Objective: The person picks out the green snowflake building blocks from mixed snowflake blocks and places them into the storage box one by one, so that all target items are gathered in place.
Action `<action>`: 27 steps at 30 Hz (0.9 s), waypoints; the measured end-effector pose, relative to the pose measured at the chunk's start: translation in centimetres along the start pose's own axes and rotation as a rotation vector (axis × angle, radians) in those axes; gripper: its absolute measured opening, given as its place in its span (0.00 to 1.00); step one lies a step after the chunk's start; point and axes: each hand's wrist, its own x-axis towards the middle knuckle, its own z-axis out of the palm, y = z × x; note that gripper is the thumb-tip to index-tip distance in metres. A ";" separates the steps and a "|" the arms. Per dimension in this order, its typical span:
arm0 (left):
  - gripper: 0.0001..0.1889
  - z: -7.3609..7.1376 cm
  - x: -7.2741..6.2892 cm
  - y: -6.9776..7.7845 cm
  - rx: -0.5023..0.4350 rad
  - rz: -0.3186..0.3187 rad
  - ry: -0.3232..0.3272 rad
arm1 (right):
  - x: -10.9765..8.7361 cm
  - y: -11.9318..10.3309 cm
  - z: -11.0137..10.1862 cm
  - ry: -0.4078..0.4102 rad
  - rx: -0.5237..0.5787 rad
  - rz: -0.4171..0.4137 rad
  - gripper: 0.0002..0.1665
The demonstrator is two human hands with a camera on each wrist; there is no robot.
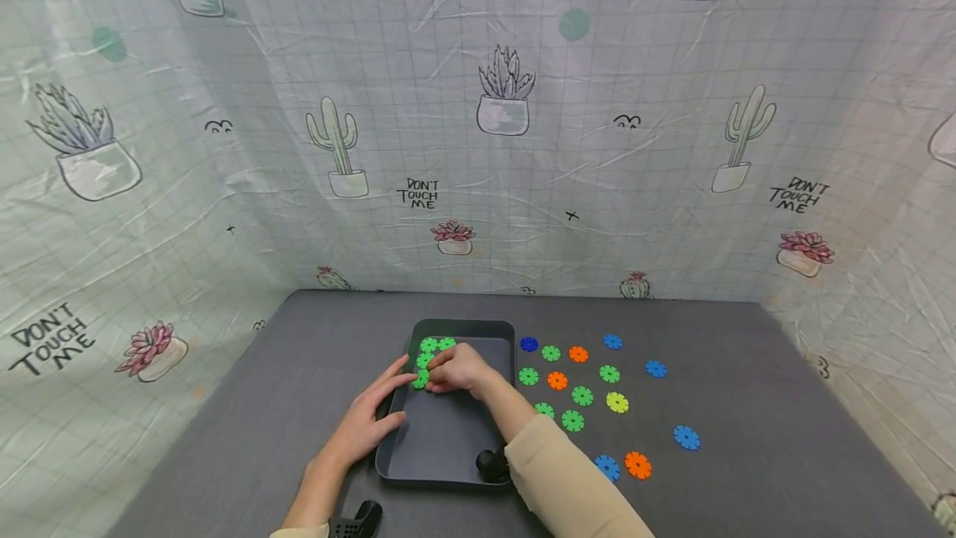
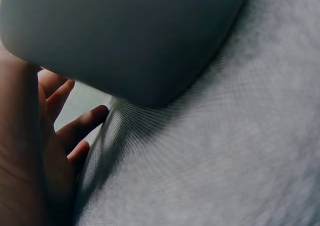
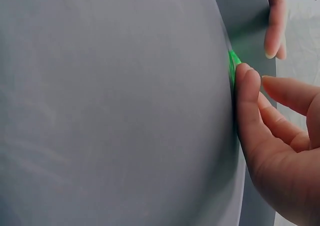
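A dark grey tray [image 1: 448, 471] lies on the table, with several green notched plastic discs [image 1: 429, 344] along its left side. My left hand [image 1: 362, 422] rests at the tray's left rim, fingers extended and fingertips near the lowest green disc [image 1: 420, 380]. In the left wrist view the tray's underside covers much of the left hand [image 2: 55, 151]. Over the discs inside the tray is my right hand [image 1: 459, 372], its fingers bent. Its lower fingertips [image 3: 247, 78] touch a green disc [image 3: 233, 63], while another finger stands apart from them in the right wrist view.
Right of the tray lie loose notched discs: several green [image 1: 582, 395], several light blue [image 1: 656, 369], orange ones [image 1: 638, 465], one yellow [image 1: 617, 403] and one dark blue [image 1: 529, 344]. A printed curtain [image 1: 523, 173] hangs behind the grey table [image 1: 747, 471].
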 end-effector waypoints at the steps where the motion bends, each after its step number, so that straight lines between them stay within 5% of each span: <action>1: 0.30 0.0 0.0 0.0 0.000 0.003 0.001 | 0.0 0.0 -0.1 -0.002 0.009 0.002 0.12; 27: 0.30 0.1 0.0 -0.1 -0.006 0.013 0.003 | -0.4 -0.4 -1.8 -0.044 0.143 0.023 0.20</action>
